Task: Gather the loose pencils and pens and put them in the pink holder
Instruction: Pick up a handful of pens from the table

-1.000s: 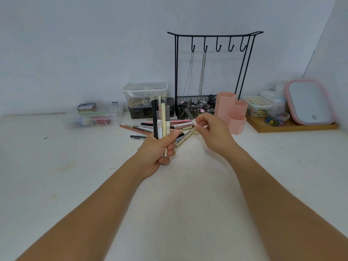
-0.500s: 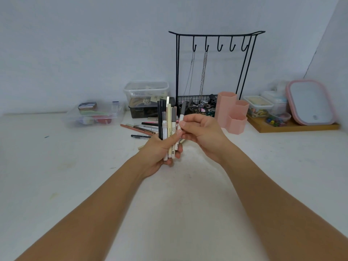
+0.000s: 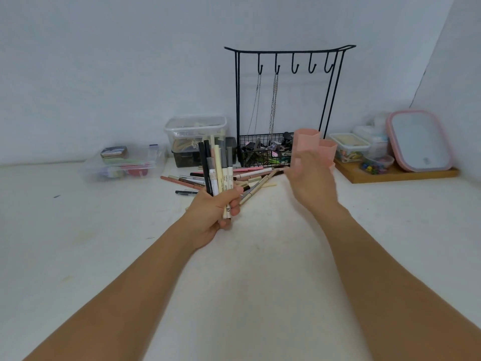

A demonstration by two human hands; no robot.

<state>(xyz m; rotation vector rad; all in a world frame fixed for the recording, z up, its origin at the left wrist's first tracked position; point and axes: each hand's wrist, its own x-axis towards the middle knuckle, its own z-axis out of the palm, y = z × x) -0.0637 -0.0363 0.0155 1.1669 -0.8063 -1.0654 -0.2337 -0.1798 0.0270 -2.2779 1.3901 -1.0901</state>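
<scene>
My left hand [image 3: 217, 208] grips an upright bundle of pens and pencils [image 3: 217, 169], black, grey and cream. Behind it, several loose pens and pencils [image 3: 250, 177] lie in a heap on the white table. My right hand [image 3: 309, 178] hovers blurred to the right of the heap with relaxed fingers and holds nothing. The pink holder [image 3: 316, 144], made of hexagonal cups, stands just behind my right hand, which hides its lower part.
A black wire jewellery stand [image 3: 286, 105] with a basket sits behind the heap. Clear plastic boxes [image 3: 195, 131] [image 3: 125, 165] stand at the back left. A wooden tray [image 3: 395, 173] with small containers and a pink-framed mirror [image 3: 419, 142] lies at the right.
My right hand handed a pen to the bundle in my left hand, let go, and moved right toward the heap and holder. The bundle now has one more pen.
</scene>
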